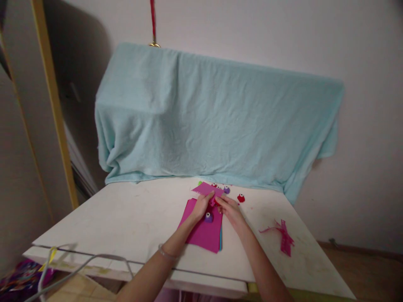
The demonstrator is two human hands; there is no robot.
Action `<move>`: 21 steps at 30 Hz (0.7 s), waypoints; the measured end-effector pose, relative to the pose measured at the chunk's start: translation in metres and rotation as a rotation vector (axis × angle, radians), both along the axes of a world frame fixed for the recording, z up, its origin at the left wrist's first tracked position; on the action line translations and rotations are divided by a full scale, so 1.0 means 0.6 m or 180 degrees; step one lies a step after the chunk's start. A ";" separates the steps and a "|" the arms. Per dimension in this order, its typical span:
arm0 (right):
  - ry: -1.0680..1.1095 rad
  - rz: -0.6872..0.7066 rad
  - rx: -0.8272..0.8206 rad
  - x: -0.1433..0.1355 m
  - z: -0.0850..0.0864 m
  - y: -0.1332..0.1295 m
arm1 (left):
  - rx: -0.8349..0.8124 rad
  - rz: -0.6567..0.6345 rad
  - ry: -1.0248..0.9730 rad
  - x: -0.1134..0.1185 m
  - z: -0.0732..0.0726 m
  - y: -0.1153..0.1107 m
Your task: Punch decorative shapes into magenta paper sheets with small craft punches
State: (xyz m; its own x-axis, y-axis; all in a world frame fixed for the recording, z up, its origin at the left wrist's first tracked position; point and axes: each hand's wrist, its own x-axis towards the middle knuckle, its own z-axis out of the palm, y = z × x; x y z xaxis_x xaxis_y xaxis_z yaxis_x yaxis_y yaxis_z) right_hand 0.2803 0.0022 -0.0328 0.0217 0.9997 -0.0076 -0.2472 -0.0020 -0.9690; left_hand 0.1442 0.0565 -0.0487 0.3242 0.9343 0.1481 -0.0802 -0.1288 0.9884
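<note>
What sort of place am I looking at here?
Probably a makeshift craft corner in a home: a stack of colored sheets and some pink scraps lie before a draped light-blue cloth.

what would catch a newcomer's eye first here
Probably the big pale blue cloth draped behind the white table. Next, the magenta sheet stack on the table, the left hand and right hand at its far end. A tattered magenta strip lies on the table's right.

The right hand's fingers (222,201) partly hide a small red piece (217,203) too blurred to identify, a pink sheet (204,188) overlaps a green object (200,183), and the red cord (153,21) leaves the top edge.
</note>
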 end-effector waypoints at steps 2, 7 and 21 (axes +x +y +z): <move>0.0119 0.0031 -0.0014 -0.002 0.004 -0.002 | -0.0015 0.0012 0.0013 -0.001 -0.001 0.000; 0.0178 0.0077 0.0024 -0.004 0.007 -0.002 | 0.0006 0.0036 0.0169 -0.004 0.003 -0.001; -0.0100 -0.0020 0.0073 -0.003 0.001 -0.002 | 0.0221 0.0089 0.0403 -0.005 0.005 0.003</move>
State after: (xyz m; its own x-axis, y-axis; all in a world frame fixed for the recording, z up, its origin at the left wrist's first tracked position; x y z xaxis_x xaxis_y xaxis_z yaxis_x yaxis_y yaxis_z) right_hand 0.2784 0.0012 -0.0321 0.0277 0.9995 0.0161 -0.2167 0.0218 -0.9760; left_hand 0.1412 0.0582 -0.0456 0.3185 0.9321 0.1723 0.0491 -0.1977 0.9790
